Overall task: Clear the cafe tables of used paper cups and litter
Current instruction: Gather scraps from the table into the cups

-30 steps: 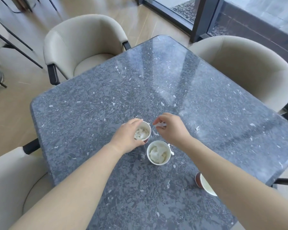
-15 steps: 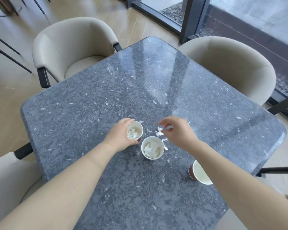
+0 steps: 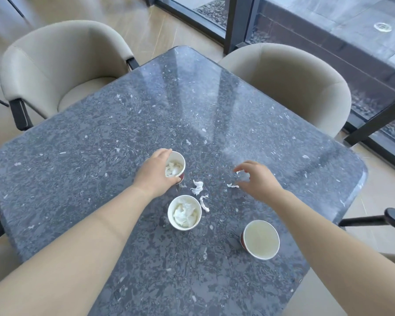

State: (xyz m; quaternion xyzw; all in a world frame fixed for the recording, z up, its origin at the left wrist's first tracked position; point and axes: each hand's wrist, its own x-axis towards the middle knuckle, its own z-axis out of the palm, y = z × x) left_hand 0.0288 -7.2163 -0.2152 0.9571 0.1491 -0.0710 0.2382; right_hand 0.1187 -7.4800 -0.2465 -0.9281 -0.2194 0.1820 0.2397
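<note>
Cups stand three to your counter (image 3: 82, 160), a dark grey stone top flecked with white. Your left hand (image 3: 155, 176) is clamped on the far paper cup (image 3: 177, 160), fingers wrapped round its left side and thumb at its near wall; the cup is upright on the counter with torn white tissue inside. Just nearer to you stands the middle paper cup (image 3: 184, 212), upright, apart from your hand and stuffed with crumpled tissue. The third paper cup (image 3: 261, 239) sits off to your right, close under your right forearm, with a bare pale inside.

Your right hand (image 3: 258, 181) hovers low over the counter, well apart from the left, its fingers curled downward like a claw. Small white scraps (image 3: 232, 185) lie right at its fingertips and thumb; you cannot tell whether any of them is pinched. Two more twisted tissue scraps (image 3: 197, 187) lie loose on the counter between the far cup and the middle cup.

Only slivers of reddish-brown outer wall show on the cups, too little to read any print.

Beige tub chairs (image 3: 62, 65) ring the counter.
</note>
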